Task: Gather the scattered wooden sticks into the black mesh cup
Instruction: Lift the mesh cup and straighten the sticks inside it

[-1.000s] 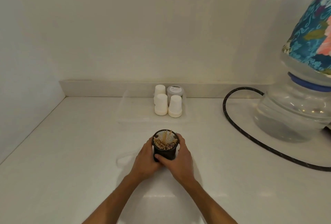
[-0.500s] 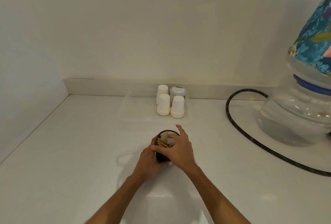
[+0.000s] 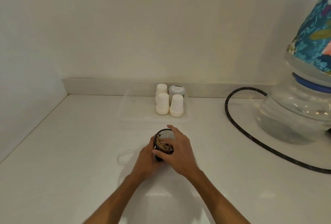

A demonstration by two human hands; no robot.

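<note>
Gripping round black mesh cup [image 3: 165, 135], hands.

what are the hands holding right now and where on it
Both hold the black mesh cup of wooden sticks. The left hand grips its left side wall; the right hand wraps its right side, thumb across the front.

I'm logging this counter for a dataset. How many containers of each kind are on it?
White paper cups, upside down: 3
Grey-lidded jar: 1
Black mesh cup: 1
Large clear water bottle: 1
Total: 6
</note>
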